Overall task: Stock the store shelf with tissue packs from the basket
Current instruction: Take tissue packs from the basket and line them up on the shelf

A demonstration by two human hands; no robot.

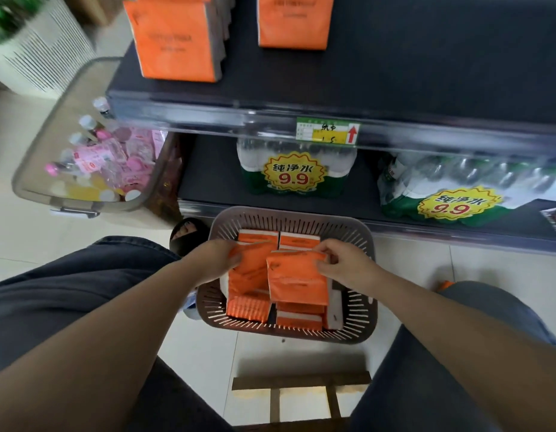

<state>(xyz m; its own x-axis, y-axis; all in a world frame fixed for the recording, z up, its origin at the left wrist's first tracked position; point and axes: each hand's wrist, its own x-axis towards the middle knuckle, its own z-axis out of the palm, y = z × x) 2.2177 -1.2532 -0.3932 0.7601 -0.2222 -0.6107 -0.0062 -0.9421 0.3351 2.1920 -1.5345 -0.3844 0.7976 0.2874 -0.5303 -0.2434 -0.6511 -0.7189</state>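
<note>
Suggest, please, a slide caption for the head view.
Left hand and right hand each grip an orange tissue pack in the basket below the shelf.

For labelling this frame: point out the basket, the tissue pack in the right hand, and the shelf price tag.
Basket (289, 210): head view, far rim.
Right tissue pack (297, 280): head view, orange front face.
Price tag (329, 138): head view, yellow patch.

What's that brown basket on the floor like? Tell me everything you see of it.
The basket is brown, plastic-looking, rectangular with rounded corners and slotted walls. It sits upright on the tiled floor before the lower shelf, holding orange tissue packs. The left hand and right hand each grip a pack inside it.
</note>
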